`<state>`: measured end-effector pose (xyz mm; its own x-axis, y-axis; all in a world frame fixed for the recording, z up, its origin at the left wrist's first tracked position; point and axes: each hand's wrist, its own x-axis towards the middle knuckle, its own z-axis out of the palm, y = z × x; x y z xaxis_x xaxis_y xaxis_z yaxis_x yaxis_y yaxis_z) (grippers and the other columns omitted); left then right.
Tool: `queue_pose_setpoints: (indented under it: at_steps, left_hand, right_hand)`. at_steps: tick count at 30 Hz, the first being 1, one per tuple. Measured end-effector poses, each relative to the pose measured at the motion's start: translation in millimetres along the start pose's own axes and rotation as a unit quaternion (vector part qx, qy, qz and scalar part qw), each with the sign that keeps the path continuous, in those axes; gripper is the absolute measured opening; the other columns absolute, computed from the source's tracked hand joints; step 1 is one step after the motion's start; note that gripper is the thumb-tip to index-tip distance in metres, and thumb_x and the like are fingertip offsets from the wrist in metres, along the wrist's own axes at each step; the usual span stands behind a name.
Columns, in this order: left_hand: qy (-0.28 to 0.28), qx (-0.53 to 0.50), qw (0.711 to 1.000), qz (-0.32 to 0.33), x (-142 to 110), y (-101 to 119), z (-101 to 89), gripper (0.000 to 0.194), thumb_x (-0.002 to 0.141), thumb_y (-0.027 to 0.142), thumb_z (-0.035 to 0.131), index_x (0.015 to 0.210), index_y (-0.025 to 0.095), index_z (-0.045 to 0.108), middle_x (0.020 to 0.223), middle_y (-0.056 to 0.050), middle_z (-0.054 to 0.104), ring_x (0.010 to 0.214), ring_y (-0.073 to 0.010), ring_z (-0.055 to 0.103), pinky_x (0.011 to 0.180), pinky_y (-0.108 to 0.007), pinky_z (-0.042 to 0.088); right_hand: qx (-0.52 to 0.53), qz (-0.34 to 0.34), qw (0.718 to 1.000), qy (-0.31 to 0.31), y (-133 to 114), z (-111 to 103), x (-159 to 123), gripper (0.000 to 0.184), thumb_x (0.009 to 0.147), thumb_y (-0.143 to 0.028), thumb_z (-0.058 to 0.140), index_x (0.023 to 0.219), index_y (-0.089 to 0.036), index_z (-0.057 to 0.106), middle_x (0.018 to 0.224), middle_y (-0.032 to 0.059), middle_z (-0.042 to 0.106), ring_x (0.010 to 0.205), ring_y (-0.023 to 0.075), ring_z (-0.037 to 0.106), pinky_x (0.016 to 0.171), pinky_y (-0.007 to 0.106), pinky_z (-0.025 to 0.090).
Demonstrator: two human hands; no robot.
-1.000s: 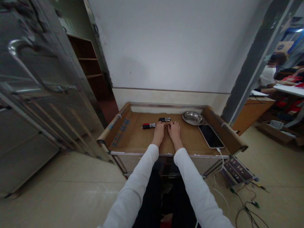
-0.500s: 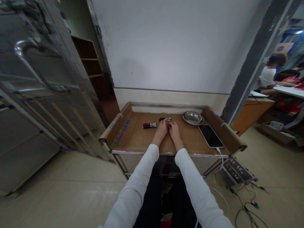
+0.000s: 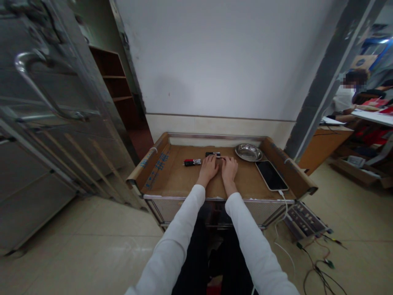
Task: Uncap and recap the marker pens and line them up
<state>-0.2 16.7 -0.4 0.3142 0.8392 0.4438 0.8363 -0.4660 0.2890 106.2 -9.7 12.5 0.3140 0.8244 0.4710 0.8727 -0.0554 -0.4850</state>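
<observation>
My left hand [image 3: 209, 168] and my right hand [image 3: 229, 168] are side by side over the brown cardboard top [image 3: 175, 182] of a small stand. Fingers of both hands are curled inward, and a thin slim piece seems to run between their fingertips; what it is I cannot make out. Just beyond the fingertips lie short black pen-like sticks [image 3: 211, 154] with silvery ends. To the left of my left hand is a small group of similar sticks [image 3: 192, 162], black and red with silvery ends.
A round steel dish [image 3: 248, 152] sits at the back right. In front of it lies a phone [image 3: 272, 175] with a white cable [image 3: 285, 203]. Raised cardboard-covered sides [image 3: 296, 177] edge the stand. An electrical box [image 3: 308, 222] with wires is on the floor; another person [image 3: 344, 98] sits far right.
My hands have moved slightly apart, the right one shifting to the right and turning flatter. The sticks, dish and phone stay where they were on the cardboard.
</observation>
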Motion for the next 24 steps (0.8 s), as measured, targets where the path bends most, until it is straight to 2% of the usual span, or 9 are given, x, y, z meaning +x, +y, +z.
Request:
queue_pose_setpoints:
  at_steps: [5, 9, 11, 17, 22, 24]
  left_hand:
    - [0.014, 0.036, 0.999, -0.016, -4.7, 5.2, -7.9, 0.035, 0.087, 0.017, 0.047, 0.122, 0.017, 0.051, 0.121, -0.013, 0.055, 0.117, -0.0249, 0.047, 0.099, -0.041, 0.037]
    - [-0.012, 0.035, 0.999, 0.000, -7.5, 5.7, -11.1, 0.020, 0.088, 0.022, 0.050, 0.105, 0.019, 0.059, 0.112, -0.011, 0.059, 0.110, -0.0243, 0.050, 0.097, -0.041, 0.037]
    - [-0.002, 0.031, 1.000, 0.001, -9.4, 5.5, -12.8, 0.015, 0.089, 0.024, 0.051, 0.099, 0.019, 0.060, 0.106, -0.010, 0.060, 0.107, -0.0239, 0.052, 0.096, -0.040, 0.037]
    - [0.035, 0.046, 0.998, -0.033, -16.2, 7.1, -20.1, 0.019, 0.094, 0.028, 0.044, 0.104, 0.019, 0.058, 0.104, -0.008, 0.060, 0.101, -0.0209, 0.055, 0.094, -0.036, 0.037]
    - [0.035, 0.036, 0.998, -0.036, -17.0, 9.0, -24.3, 0.020, 0.094, 0.029, 0.044, 0.105, 0.019, 0.058, 0.105, -0.008, 0.060, 0.100, -0.0190, 0.056, 0.090, -0.031, 0.039]
    - [0.038, 0.029, 0.998, -0.043, -16.9, 8.9, -25.8, 0.020, 0.094, 0.028, 0.044, 0.106, 0.019, 0.058, 0.105, -0.007, 0.060, 0.100, -0.0186, 0.056, 0.089, -0.030, 0.040]
  right_hand:
    - [0.007, -0.015, 1.000, -0.006, -0.1, -1.8, -1.1, 0.034, 0.095, -0.025, 0.037, 0.110, -0.021, 0.067, 0.106, 0.0109, 0.064, 0.095, 0.0210, 0.052, 0.085, 0.032, 0.032]
    - [0.008, -0.018, 1.000, -0.016, 1.8, -4.5, -3.0, 0.035, 0.095, -0.024, 0.036, 0.111, -0.022, 0.067, 0.108, 0.0099, 0.066, 0.095, 0.0197, 0.054, 0.086, 0.031, 0.033]
    - [0.012, -0.016, 1.000, -0.017, 2.2, -6.2, -4.6, 0.035, 0.095, -0.023, 0.036, 0.111, -0.022, 0.067, 0.108, 0.0094, 0.066, 0.095, 0.0194, 0.055, 0.085, 0.031, 0.033]
    - [0.012, -0.008, 1.000, -0.022, 1.5, -8.2, -9.2, 0.034, 0.095, -0.023, 0.036, 0.112, -0.023, 0.066, 0.108, 0.0085, 0.067, 0.096, 0.0200, 0.055, 0.086, 0.031, 0.033]
    - [0.032, -0.045, 0.998, -0.034, -0.6, -9.1, -10.1, 0.035, 0.094, -0.023, 0.035, 0.109, -0.020, 0.067, 0.110, 0.0084, 0.067, 0.100, 0.0207, 0.057, 0.091, 0.032, 0.036]
    - [0.071, -0.085, 0.993, -0.046, -3.0, -10.6, -10.4, 0.038, 0.093, -0.021, 0.034, 0.121, -0.021, 0.060, 0.117, 0.0071, 0.065, 0.104, 0.0193, 0.057, 0.093, 0.031, 0.038]
